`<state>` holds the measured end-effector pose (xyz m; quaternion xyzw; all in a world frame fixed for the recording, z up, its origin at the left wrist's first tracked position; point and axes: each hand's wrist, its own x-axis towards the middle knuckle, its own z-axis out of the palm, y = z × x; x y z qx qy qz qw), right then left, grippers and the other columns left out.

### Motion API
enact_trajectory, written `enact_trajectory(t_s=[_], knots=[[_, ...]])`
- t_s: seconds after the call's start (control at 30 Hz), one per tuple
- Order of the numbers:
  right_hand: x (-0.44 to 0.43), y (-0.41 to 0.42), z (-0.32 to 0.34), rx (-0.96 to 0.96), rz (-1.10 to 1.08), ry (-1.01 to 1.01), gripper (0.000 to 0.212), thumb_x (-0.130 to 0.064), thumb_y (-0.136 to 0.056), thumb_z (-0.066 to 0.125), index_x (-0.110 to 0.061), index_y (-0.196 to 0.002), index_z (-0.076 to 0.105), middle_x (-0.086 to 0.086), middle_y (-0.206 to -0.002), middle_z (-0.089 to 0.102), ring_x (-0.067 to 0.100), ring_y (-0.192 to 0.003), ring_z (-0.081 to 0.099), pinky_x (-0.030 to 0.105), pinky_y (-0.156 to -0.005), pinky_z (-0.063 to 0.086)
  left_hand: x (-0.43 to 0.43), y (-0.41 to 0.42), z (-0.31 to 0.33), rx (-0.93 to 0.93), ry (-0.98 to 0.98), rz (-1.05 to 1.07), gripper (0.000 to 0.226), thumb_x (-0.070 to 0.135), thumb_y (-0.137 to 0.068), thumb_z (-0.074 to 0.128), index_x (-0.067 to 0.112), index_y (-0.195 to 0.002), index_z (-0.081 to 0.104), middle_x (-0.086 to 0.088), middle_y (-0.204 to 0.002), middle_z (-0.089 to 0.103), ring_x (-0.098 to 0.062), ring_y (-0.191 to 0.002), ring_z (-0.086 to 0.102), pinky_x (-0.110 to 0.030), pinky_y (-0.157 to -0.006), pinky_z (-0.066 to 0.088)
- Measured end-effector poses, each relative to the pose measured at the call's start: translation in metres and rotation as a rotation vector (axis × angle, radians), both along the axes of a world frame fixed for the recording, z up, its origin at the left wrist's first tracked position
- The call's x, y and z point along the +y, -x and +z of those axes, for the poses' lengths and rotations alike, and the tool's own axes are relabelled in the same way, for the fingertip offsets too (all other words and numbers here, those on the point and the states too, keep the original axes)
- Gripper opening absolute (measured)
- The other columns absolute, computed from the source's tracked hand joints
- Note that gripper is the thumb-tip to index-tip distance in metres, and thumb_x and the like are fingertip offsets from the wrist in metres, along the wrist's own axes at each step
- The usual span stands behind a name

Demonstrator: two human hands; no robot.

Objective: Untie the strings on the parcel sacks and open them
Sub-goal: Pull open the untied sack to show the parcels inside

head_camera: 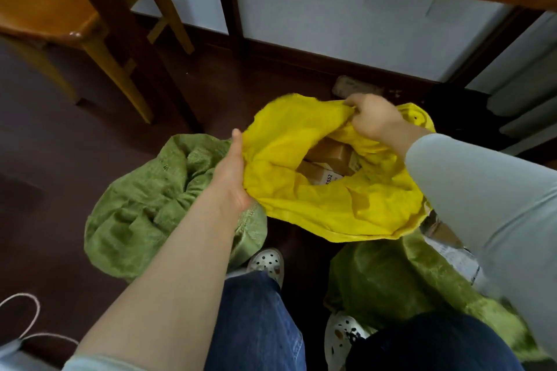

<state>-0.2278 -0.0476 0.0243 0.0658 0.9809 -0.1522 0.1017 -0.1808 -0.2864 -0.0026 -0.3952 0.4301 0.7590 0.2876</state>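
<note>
A yellow woven sack [319, 208] stands on the dark floor in the middle, its mouth pulled wide. Brown cardboard parcels [328, 159] show inside it. My left hand [233, 175] grips the sack's near-left rim. My right hand [373, 119] pinches the far rim. Left of it lies a green sack [141, 205] with its mouth bunched shut. Another green sack [401, 283] sits at the lower right, partly under my right sleeve. No string is visible on the yellow sack.
A wooden chair [69, 9] stands at the back left, next to a dark table leg [132, 39]. A white wall with dark skirting runs behind. A radiator [530, 93] is at the right. My feet in white clogs [268, 262] stand between the sacks. A white cord [33, 313] lies at the lower left.
</note>
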Motion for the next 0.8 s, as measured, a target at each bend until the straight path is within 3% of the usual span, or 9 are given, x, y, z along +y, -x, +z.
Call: enact_trajectory(t_s=[0.13,0.23,0.33,0.4,0.47,0.57,0.63,0.7,0.8], knots=[[0.024,0.005,-0.006,-0.022,-0.178,0.191,0.028,-0.009,-0.090,0.046,-0.013,-0.113,0.061,0.014,-0.127,0.057,0.030,-0.120,0.049,0.031,-0.099,0.038,-0.026,0.006,-0.032,-0.094,0.116,0.154,0.059,0.055,-0.074,0.067,0.018,-0.119,0.057,-0.017,-0.108,0.068,-0.041,-0.091,0.067,-0.064,-0.073,0.052],[0.023,0.001,-0.004,-0.004,-0.173,0.215,0.023,-0.013,-0.092,0.049,-0.010,-0.110,0.063,0.014,-0.123,0.059,0.029,-0.118,0.050,0.030,-0.096,0.039,-0.026,0.005,-0.028,-0.097,0.504,0.087,0.062,0.049,-0.078,0.067,0.009,-0.123,0.052,-0.004,-0.114,0.061,-0.032,-0.100,0.061,-0.045,-0.088,0.049],[0.020,-0.001,0.000,-0.006,-0.161,0.251,0.025,-0.015,-0.093,0.048,-0.011,-0.111,0.064,0.013,-0.125,0.059,0.028,-0.119,0.050,0.029,-0.098,0.038,-0.016,0.008,-0.011,0.181,1.151,-0.223,0.038,0.029,-0.091,0.054,0.015,-0.127,0.053,-0.005,-0.121,0.055,-0.027,-0.114,0.050,-0.038,-0.099,0.040],[0.016,-0.003,0.003,-0.002,-0.131,0.261,0.026,-0.016,-0.093,0.046,-0.012,-0.112,0.064,0.012,-0.125,0.059,0.028,-0.118,0.050,0.029,-0.098,0.038,-0.001,0.008,0.011,0.555,1.378,-0.298,0.039,0.032,-0.094,0.046,0.020,-0.131,0.052,-0.010,-0.131,0.053,-0.030,-0.122,0.046,-0.040,-0.102,0.036],[0.009,-0.007,0.006,0.030,-0.086,0.271,0.026,-0.016,-0.094,0.044,-0.012,-0.112,0.063,0.012,-0.122,0.060,0.028,-0.116,0.051,0.029,-0.095,0.039,0.025,0.011,0.027,0.879,1.352,-0.468,0.063,0.055,-0.088,0.043,0.014,-0.135,0.046,-0.012,-0.135,0.052,-0.029,-0.126,0.045,-0.039,-0.106,0.033],[-0.001,-0.016,0.012,0.102,-0.027,0.327,0.027,-0.022,-0.094,0.048,-0.015,-0.117,0.060,0.010,-0.112,0.061,0.025,-0.108,0.054,0.033,-0.098,0.041,0.063,0.010,0.029,0.873,1.401,-0.918,0.091,0.067,-0.077,0.053,0.011,-0.144,0.028,-0.012,-0.137,0.050,-0.028,-0.129,0.042,-0.042,-0.113,0.021],[-0.002,-0.030,0.009,0.128,-0.001,0.101,0.051,-0.041,-0.086,0.059,-0.020,-0.130,0.049,0.011,-0.120,0.056,0.027,-0.118,0.048,0.042,-0.110,0.030,0.070,0.012,0.021,0.781,1.407,-0.961,0.060,0.047,-0.089,0.052,0.013,-0.137,0.039,-0.013,-0.127,0.058,-0.030,-0.123,0.049,-0.040,-0.109,0.026],[0.002,-0.051,0.001,0.165,0.000,-0.279,0.091,-0.052,-0.071,0.070,-0.018,-0.144,0.026,0.015,-0.145,0.034,0.033,-0.139,0.024,0.052,-0.117,0.005,0.069,0.017,0.014,0.740,1.363,-0.864,0.035,0.034,-0.097,0.043,0.010,-0.119,0.054,-0.016,-0.119,0.061,-0.036,-0.115,0.052,-0.041,-0.099,0.036],[0.012,-0.079,-0.015,0.123,-0.088,-0.468,0.117,-0.035,-0.070,0.075,-0.016,-0.147,-0.011,0.018,-0.155,-0.010,0.035,-0.144,-0.010,0.060,-0.106,-0.014,0.062,0.024,0.012,0.723,1.226,-0.764,0.043,0.049,-0.093,0.044,0.008,-0.085,0.057,-0.014,-0.094,0.063,-0.035,-0.097,0.057,-0.043,-0.089,0.042]])
